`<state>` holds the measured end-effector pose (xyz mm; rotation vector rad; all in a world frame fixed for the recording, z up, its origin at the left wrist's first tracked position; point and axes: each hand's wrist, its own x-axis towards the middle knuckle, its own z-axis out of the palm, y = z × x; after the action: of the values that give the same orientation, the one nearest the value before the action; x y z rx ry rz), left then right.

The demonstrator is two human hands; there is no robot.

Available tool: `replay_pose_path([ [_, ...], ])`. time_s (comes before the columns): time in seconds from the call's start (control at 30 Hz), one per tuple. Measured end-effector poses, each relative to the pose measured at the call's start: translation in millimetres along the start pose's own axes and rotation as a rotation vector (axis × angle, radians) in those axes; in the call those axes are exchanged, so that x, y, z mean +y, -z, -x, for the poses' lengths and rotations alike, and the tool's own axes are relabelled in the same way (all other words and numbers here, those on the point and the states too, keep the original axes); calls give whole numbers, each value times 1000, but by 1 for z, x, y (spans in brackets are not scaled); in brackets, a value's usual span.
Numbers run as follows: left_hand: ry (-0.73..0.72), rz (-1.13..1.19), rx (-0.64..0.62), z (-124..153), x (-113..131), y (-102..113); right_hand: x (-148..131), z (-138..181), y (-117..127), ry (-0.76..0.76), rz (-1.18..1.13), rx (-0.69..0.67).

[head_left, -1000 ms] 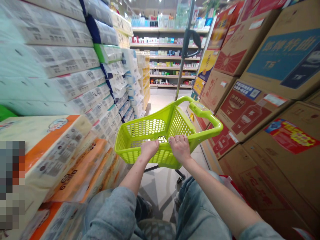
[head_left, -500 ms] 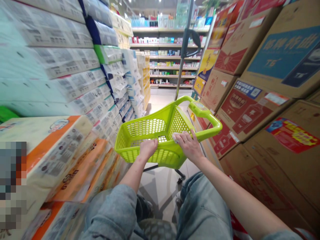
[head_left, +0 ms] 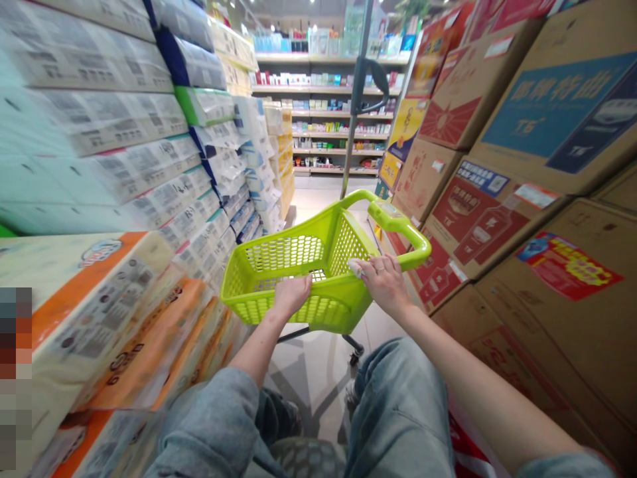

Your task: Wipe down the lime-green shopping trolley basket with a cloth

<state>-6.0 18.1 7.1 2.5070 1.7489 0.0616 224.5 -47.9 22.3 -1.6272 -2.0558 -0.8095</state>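
Observation:
A lime-green shopping cart [head_left: 279,302] with perforated sides stands in front of me, turned at an angle, its handle [head_left: 418,245] to the right. My left hand [head_left: 292,294] is closed over the near rim of the basket. At the handle end of the same rim rests my right hand [head_left: 387,282], fingers bent together over a small crumpled white cloth or tissue [head_left: 355,267]. This white piece pokes out past the fingertips on the basket side. A ring shows on one finger.
Stacked cartons [head_left: 497,232] line the right side. Wrapped paper packs [head_left: 119,119] rise on the left, with orange-and-cream packs [head_left: 134,358] close by. A grey pole [head_left: 351,133] stands behind the cart. Shelves [head_left: 328,114] of small goods close the far end.
My right hand has slid along the rim toward the handle with the white piece. My left hand keeps its hold. The whole view has shifted slightly.

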Motion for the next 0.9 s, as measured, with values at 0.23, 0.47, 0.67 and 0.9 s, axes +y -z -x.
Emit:
replay_pose_path([
  [0.23, -258, 110, 111, -4, 24, 3, -19, -1, -14, -47, -60, 111],
  [0.47, -296, 108, 185, -9, 5, -4, -32, 16, -29, 38, -225, 271],
  [0.67, -296, 103, 189, -7, 0, -3, -42, 65, -43, -69, -201, 299],
  [0.9, -281, 111, 193, -5, 3, -3, -35, 66, -40, -262, -455, 281],
])
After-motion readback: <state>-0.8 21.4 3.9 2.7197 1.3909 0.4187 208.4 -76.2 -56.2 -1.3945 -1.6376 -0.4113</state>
